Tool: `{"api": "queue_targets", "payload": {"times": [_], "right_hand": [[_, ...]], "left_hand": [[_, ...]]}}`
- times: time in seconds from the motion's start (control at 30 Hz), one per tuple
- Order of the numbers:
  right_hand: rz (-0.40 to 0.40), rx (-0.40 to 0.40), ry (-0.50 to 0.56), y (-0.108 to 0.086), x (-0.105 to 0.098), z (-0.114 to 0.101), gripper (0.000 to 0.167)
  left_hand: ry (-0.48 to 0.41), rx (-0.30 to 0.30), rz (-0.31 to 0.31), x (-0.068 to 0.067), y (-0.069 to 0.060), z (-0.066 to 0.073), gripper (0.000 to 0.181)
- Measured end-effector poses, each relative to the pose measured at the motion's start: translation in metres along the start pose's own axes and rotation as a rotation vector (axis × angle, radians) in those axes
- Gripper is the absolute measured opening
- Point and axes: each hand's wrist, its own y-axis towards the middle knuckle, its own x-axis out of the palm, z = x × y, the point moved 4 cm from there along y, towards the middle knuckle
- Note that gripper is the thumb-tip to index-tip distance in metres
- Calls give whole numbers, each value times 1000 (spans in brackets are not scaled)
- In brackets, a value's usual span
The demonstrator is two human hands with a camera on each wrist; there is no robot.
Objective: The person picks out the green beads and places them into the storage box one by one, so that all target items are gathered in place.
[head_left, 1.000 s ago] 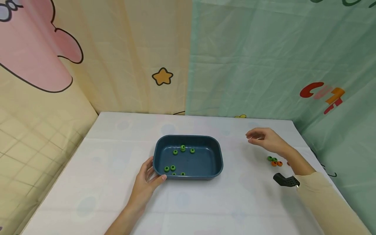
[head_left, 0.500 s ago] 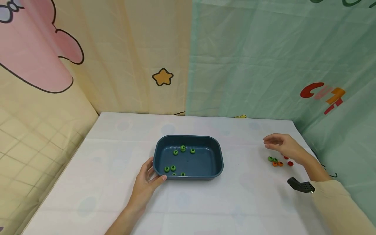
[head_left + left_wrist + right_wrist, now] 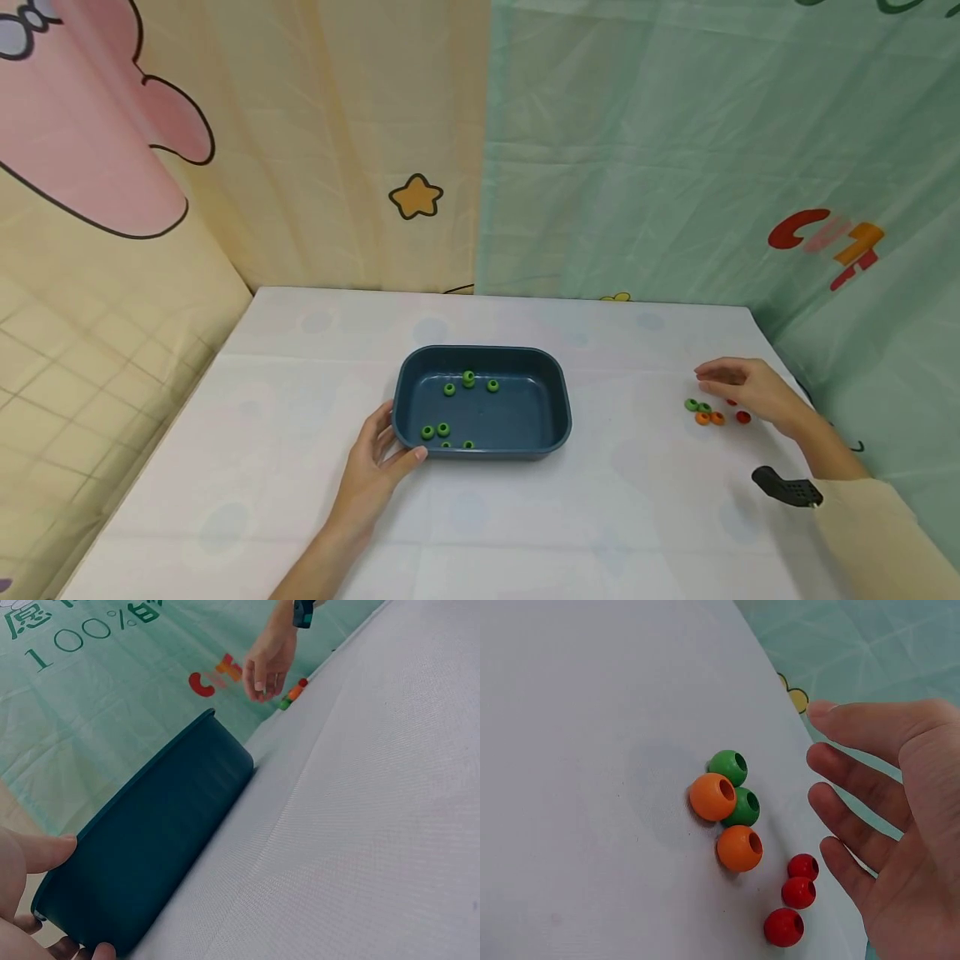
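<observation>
A dark blue rectangular tray (image 3: 517, 408) sits on the table with several green beads (image 3: 468, 377) inside. At its near left corner my left hand (image 3: 369, 471) grips it; the left wrist view has the thumb (image 3: 51, 852) against the rim and fingertips lower down the wall. Over at the right, my right hand (image 3: 753, 390) hovers above a loose group of beads, holding nothing. In the right wrist view that group has two green beads (image 3: 728, 767), two orange beads (image 3: 739, 848) and red beads (image 3: 784, 927). The right hand's fingers are gently bent and apart from them.
A white cloth (image 3: 600, 517) covers the table. Yellow and green printed curtains (image 3: 615, 150) rise behind its far edge and along its sides. A black strap end (image 3: 787, 487) sticks out at the right sleeve.
My right hand has moved right and a little nearer, from beyond the bead group to just above it, exposing red beads. My left hand and the tray have stayed put.
</observation>
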Motion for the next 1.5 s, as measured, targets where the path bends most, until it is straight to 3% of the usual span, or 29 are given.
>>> {"api": "queue_targets", "payload": {"times": [0.27, 0.7, 1.17, 1.5], "right_hand": [[15, 57, -49, -2, 5, 12, 54], [20, -63, -76, -2, 20, 21, 41], [92, -81, -102, -1, 27, 21, 25], [81, -35, -79, -1, 21, 19, 30]], "left_hand": [[2, 10, 3, -1, 1, -1, 86], [5, 7, 2, -1, 2, -1, 87], [16, 4, 6, 0, 1, -1, 87], [14, 3, 8, 0, 2, -2, 86]]}}
